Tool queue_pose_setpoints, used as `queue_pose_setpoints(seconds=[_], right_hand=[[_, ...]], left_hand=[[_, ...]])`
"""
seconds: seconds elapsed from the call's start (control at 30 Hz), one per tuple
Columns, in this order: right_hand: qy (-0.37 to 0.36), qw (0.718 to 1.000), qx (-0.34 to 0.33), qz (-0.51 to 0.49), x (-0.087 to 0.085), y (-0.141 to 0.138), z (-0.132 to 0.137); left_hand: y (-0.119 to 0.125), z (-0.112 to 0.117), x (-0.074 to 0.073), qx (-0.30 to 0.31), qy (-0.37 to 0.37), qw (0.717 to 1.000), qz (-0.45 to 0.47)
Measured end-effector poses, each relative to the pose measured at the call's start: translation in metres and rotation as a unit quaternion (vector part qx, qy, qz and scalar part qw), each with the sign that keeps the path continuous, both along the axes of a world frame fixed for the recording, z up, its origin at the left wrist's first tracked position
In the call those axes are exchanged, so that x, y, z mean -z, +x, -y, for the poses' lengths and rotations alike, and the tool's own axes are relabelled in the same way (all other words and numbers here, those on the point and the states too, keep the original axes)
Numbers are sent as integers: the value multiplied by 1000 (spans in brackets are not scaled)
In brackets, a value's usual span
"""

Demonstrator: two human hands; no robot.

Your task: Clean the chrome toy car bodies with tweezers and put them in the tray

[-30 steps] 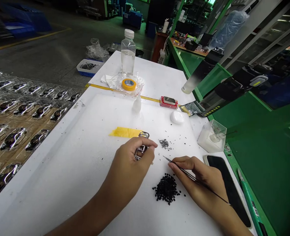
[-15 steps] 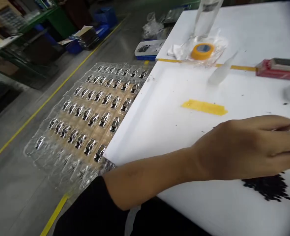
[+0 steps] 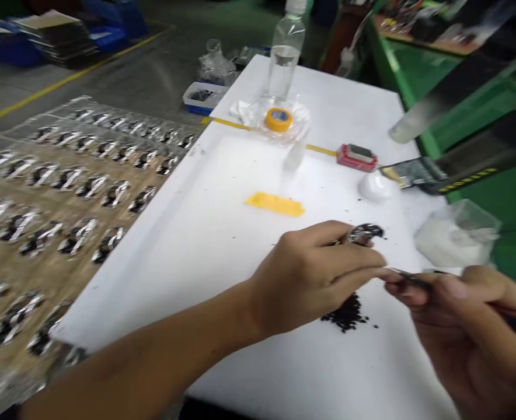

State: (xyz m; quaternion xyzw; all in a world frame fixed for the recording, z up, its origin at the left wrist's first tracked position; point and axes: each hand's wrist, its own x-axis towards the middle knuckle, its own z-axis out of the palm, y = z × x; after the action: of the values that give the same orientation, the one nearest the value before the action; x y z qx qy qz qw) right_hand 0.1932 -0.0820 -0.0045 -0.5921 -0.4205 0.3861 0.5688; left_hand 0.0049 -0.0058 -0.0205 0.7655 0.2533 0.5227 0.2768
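White surface bearing a pile of black granules just below the left grip, whose fingertips pinch a small dark metal part (light, likely delicate; best held by its edges). Right grip holds closed black tweezers, tips just beside the part.

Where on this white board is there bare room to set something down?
The widest free patch of the white board lies between the yellow tape strip and the board's left edge, above the forearm of the left hand. A smaller one lies below the black granules. It's crowded around the metal part, the tweezers, the right hand and the clear box.
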Motion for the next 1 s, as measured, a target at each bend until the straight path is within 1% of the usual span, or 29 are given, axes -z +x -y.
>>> queue_pose_setpoints(seconds=[0.1,0.2,0.33,0.47,0.63,0.73,0.8,0.83,0.87,0.9,0.93,0.97,1.0], right_hand=[[6,998,-7,-55,-5,-4,-3],[12,997,-23,-73,-4,-8,-8],[8,995,-33,-99,-5,-7,-9],[0,993,-47,-108,-7,-5,-9],[-2,993,-47,-109,-5,-8,-11],[6,993,-40,-108,-2,-10,-9],[12,995,-37,-97,-2,-7,-8],[17,995,-39,-86,-3,-3,-7],[29,996,-36,-71,-5,3,-8],[47,997,-33,-52,-8,9,-10],[71,997,-30,-31,-12,15,-13],[91,995,-23,-11,-17,20,-19],[99,995,-15,7,-23,21,-26]], left_hand=[[1,-1,0,2,17,1000,4],[3,0,-3,3,29,1000,9],[4,3,-5,-10,17,1000,12],[4,4,-4,-15,8,1000,8],[5,3,-2,-16,0,1000,17],[6,4,-2,-14,-8,999,28],[7,6,-3,-17,-21,998,49],[7,7,-4,-22,-45,997,61],[8,8,-5,-26,-93,992,75],[9,8,-7,-18,-171,981,89],[9,9,-8,5,-272,957,101],[9,9,-8,41,-382,917,108],[10,9,-8,84,-482,865,108]])
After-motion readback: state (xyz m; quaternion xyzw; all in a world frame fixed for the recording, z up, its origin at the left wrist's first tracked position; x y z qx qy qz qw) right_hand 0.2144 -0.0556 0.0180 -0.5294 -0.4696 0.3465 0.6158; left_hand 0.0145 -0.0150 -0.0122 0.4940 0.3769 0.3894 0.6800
